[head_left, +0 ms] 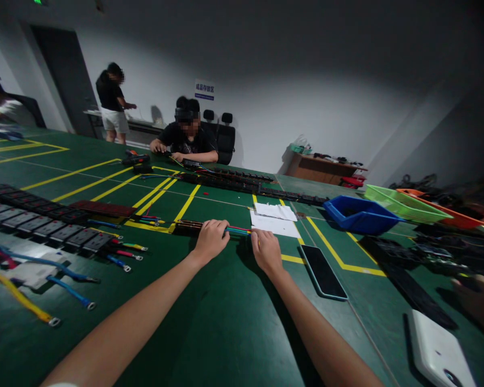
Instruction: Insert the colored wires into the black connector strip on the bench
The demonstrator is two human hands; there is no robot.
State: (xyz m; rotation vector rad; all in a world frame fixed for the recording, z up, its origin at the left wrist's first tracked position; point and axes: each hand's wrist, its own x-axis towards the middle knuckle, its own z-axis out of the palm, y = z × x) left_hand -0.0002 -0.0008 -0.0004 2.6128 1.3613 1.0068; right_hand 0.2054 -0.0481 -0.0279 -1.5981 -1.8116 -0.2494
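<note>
Several coloured wires [239,231], red, green and blue, stretch between my two hands just above the green table. My left hand [212,241] is closed round the wires where they leave a dark strip [187,226] with copper-coloured lines. The other ends are in my right hand [267,250], whose fingers are curled together over them; the wire tips are hidden. White papers [276,221] lie just beyond my right hand. To its right a phone [323,272] rests face up on the table.
Black socket strips [60,228] with ringed cables [24,295] lie at the left. A blue bin [361,215] and green basket [405,204] stand right, near a white device [439,349] and another person's hand [479,301]. A person [189,134] sits across the table.
</note>
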